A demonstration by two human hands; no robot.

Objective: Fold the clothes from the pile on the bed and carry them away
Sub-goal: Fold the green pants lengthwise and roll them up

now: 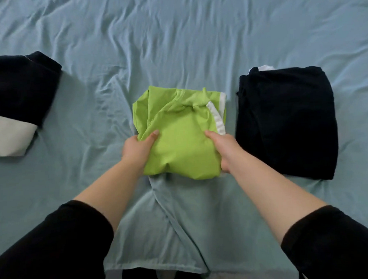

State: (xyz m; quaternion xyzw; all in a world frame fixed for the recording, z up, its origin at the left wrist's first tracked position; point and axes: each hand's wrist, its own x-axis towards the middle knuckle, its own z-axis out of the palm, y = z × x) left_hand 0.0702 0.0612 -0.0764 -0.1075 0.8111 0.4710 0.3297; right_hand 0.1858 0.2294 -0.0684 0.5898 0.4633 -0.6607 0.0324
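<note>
A folded lime-green garment (181, 137) with white trim lies in the middle of the bed (173, 44). My left hand (136, 150) grips its near left edge, thumb on top and fingers underneath. My right hand (224, 150) grips its near right edge the same way. A folded black garment (286, 121) lies to the right of the green one, with a bit of white cloth showing at its far edge. At the far left lies a black garment (16, 88) over a white one (6, 138).
The bed has a wrinkled light blue sheet, with a ridge of bunched sheet (172, 214) running from the green garment toward me. The bed's near edge (156, 271) is at the bottom, dark floor below it.
</note>
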